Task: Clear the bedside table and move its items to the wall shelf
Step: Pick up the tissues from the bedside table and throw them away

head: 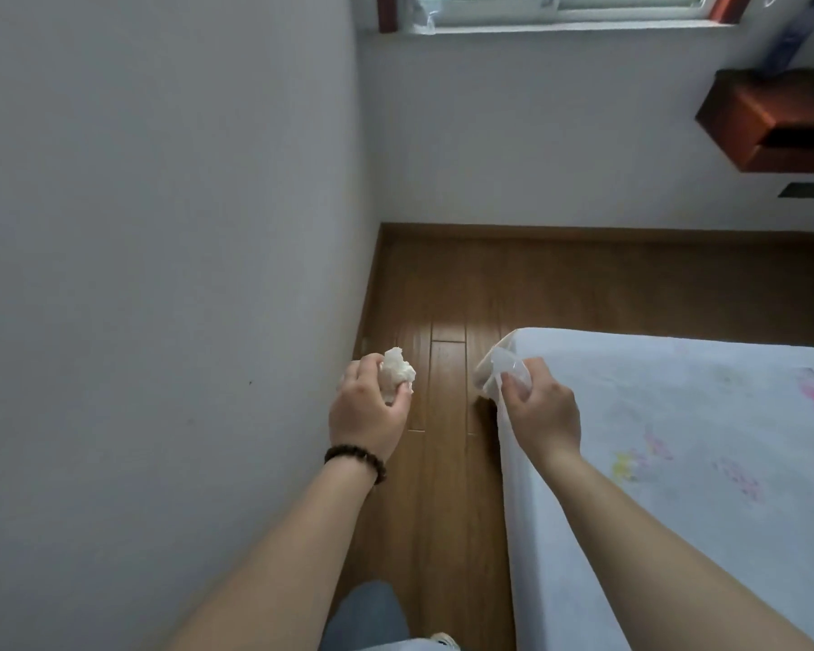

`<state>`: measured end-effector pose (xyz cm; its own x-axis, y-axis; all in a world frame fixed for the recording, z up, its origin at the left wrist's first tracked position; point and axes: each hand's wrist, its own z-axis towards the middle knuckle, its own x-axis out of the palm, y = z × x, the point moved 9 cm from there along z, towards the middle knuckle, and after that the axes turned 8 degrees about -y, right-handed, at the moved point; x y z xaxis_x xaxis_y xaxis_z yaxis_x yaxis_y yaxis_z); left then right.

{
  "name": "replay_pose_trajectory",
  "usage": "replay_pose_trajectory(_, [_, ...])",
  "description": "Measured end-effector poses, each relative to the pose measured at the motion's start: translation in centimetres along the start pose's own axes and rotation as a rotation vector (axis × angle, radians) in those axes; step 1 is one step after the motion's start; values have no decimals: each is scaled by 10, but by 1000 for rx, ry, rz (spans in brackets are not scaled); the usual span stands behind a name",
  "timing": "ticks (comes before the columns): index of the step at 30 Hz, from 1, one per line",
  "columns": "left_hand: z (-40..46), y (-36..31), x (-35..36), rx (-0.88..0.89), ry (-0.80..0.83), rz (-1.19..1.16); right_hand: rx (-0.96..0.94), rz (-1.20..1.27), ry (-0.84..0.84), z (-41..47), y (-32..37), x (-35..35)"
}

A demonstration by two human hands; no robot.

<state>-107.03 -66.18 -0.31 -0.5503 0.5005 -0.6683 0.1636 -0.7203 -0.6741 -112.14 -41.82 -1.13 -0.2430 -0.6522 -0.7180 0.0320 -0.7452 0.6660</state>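
My left hand, with a dark bead bracelet at the wrist, is closed around a crumpled white tissue over the wooden floor. My right hand grips a clear plastic cup tilted to the left, just by the corner of the bed. A red-brown wooden wall shelf hangs on the far wall at the upper right, with a blue-and-white bottle standing on top of it. The bedside table is out of view.
A bed with a pale floral sheet fills the right side. A grey wall runs close on the left, leaving a narrow strip of wooden floor between them. A window sits above the far wall.
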Motion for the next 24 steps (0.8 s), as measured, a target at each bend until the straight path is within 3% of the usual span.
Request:
replay_pose_trajectory(14, [324, -13, 205, 131, 158, -26, 180, -83, -67, 308, -27, 128])
replay_pose_trajectory(19, [436, -56, 279, 207, 239, -42, 272, -95, -156, 418, -36, 136])
replay_pose_trajectory(24, [496, -116, 366, 336, 340, -63, 382, -104, -260, 492, -71, 127])
